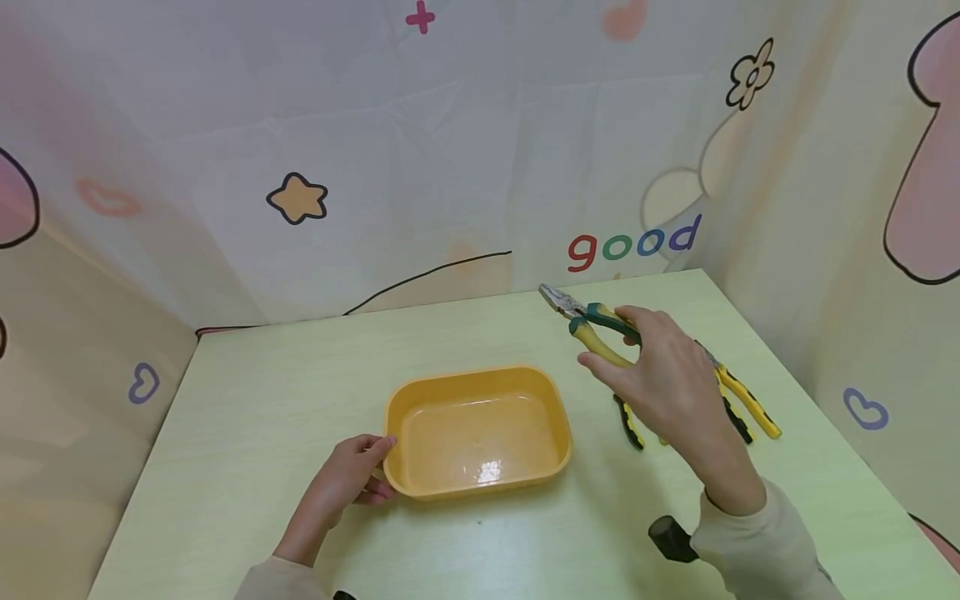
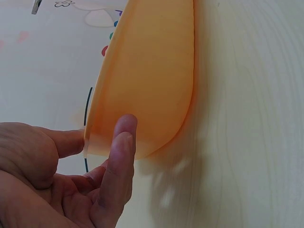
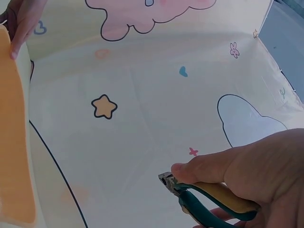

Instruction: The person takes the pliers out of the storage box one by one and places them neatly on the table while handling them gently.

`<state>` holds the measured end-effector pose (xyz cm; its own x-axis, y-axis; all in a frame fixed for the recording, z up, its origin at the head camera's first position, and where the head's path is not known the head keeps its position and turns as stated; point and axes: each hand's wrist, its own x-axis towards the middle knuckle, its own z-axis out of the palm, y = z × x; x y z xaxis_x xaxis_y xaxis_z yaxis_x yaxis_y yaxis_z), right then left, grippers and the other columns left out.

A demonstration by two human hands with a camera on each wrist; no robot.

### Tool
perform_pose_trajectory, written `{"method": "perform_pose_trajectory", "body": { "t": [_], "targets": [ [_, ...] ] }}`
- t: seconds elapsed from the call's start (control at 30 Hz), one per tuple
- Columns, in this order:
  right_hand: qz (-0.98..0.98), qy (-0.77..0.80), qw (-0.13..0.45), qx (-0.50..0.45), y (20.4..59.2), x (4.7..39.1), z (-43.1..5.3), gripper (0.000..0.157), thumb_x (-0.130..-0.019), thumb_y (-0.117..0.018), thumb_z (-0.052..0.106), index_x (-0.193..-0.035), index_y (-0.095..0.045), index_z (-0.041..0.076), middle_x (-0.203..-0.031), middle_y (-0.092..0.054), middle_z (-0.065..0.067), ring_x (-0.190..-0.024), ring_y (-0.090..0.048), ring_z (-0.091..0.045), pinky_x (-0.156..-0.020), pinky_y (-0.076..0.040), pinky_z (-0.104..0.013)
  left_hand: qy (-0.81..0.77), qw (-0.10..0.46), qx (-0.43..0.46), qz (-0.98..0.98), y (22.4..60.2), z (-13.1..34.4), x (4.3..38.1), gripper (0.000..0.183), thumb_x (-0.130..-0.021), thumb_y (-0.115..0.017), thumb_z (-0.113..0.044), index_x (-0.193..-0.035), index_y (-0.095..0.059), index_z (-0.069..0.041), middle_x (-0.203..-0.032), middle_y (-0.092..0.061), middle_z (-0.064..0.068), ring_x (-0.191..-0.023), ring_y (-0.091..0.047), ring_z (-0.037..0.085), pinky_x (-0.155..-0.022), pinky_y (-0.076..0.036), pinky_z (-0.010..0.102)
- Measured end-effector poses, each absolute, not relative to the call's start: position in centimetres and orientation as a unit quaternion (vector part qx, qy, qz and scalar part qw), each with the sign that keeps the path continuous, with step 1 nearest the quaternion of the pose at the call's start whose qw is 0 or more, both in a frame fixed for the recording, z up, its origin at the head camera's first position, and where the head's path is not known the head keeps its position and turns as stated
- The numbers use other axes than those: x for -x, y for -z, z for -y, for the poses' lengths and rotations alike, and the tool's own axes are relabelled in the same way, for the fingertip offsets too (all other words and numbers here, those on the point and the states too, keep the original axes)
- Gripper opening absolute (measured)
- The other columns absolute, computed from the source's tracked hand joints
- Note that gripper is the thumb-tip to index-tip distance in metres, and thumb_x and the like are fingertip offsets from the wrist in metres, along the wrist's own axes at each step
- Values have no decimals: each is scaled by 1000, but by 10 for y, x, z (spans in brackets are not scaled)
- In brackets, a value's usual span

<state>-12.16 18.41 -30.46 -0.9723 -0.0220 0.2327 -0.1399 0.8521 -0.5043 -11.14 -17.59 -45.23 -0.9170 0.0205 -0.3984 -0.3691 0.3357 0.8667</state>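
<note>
My left hand holds the left end of a yellow-orange plastic tray, thumb over the rim and fingers beneath. The left wrist view shows that thumb at the rim and the fingertips along the outer wall of the tray. Up in the air to the right of the tray, my right hand grips a pair of combination pliers by green and yellow handles. Their metal nose points to the back left. The right wrist view shows the thumb along one handle of the pliers.
Below and beyond my right hand lie pliers with yellow and black handles. Another black and yellow handle shows beside the tray, partly covered by the hand. A printed cloth rises behind the pale green tabletop.
</note>
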Motion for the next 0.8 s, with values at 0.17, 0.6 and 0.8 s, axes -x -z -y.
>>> {"method": "perform_pose_trajectory", "body": {
  "t": [0.17, 0.6, 0.8],
  "targets": [
    [955, -270, 118, -35, 307, 122, -187, 71, -90, -80, 37, -140, -55, -5, -126, -61, -27, -104, -60, -40, -85, -52, -59, -567, 172, 109, -798, 453, 176, 111, 44, -108, -55, -30, -128, -58, 9, -96, -67, 15, -60, -67, 20, -55, -61, 32],
    [954, -272, 123, -20, 312, 123, -197, 72, -89, -81, 37, -140, -54, -6, -119, -61, -27, -97, -57, -38, -77, -51, -53, -566, 174, 110, -798, 453, 175, 110, 45, -108, -55, -31, -129, -58, 9, -96, -66, 15, -61, -67, 20, -56, -61, 31],
    [954, -273, 122, -11, 314, 123, -202, 73, -89, -80, 38, -141, -54, -7, -121, -61, -28, -97, -58, -40, -77, -53, -54, -564, 174, 109, -800, 454, 176, 111, 46, -108, -55, -32, -129, -58, 9, -96, -67, 15, -61, -67, 20, -56, -61, 32]
  ]
}}
